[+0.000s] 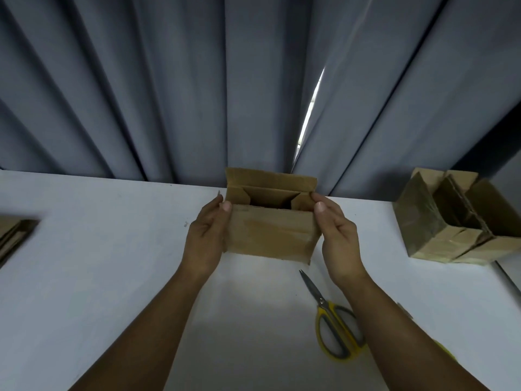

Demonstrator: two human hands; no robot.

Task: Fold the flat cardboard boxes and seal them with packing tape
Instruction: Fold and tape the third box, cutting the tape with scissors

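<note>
Box (270, 232) runs left-right, open end seemingly upward.

Grey pleated curtain (169, 88) behind white table (98, 263); daylight through curtain gap (311, 108).

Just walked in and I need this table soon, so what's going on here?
A person grips a small cardboard box by its two sides, left hand and right hand, over the white table. Its upper end is open, the small side flaps tucked inward. Yellow-handled scissors lie by the right forearm. More boxes stand at the far right; flat cardboard lies at the left edge.
</note>
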